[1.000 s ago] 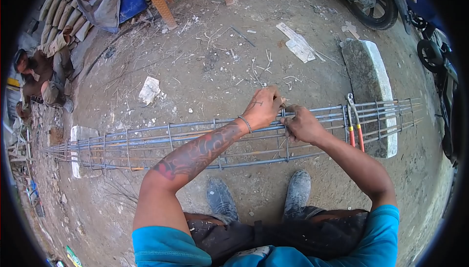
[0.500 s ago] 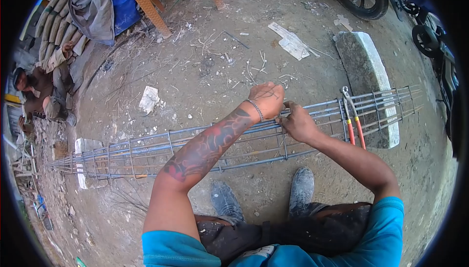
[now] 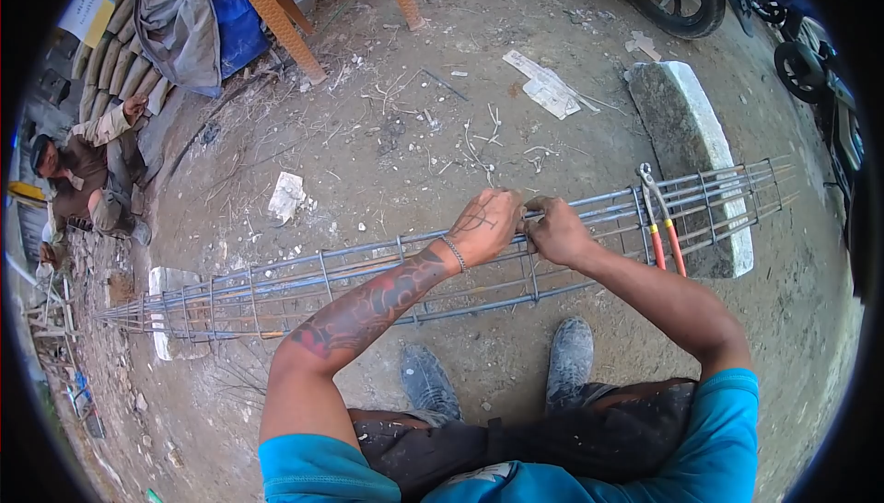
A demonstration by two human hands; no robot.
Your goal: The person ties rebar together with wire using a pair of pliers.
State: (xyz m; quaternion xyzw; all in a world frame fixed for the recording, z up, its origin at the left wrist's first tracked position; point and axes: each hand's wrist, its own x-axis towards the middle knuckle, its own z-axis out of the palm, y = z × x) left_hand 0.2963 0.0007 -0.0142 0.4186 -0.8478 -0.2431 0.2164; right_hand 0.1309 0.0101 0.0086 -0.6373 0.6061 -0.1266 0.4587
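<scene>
Grey-blue steel makes up the long, narrow rebar cage (image 3: 537,298), which stretches across the middle of the frame, rising from the left edge toward the right. Its two ends lie over a small pale concrete block (image 3: 172,277) at left and a large white-edged concrete block (image 3: 683,126) at right. Both hands meet at its upper bars, a little right of centre, so most of its width lies below them in the frame. Left grip (image 3: 486,224) and right grip (image 3: 556,231) sit just beside each other, fingers curled inward; the knuckles hide the fingertips, so I cannot tell whether either is clamped on a bar. Red-and-yellow-handled metal pliers (image 3: 655,231) lie crosswise to the cage's long axis, nearer the right grip, handles toward the bottom of the frame. As for writing, the white-and-blue banner (image 3: 89,6) at upper left carries lettering too small to read, and pale print (image 3: 481,476) on the teal cloth shirt (image 3: 322,466) is cut off at the bottom edge.
</scene>
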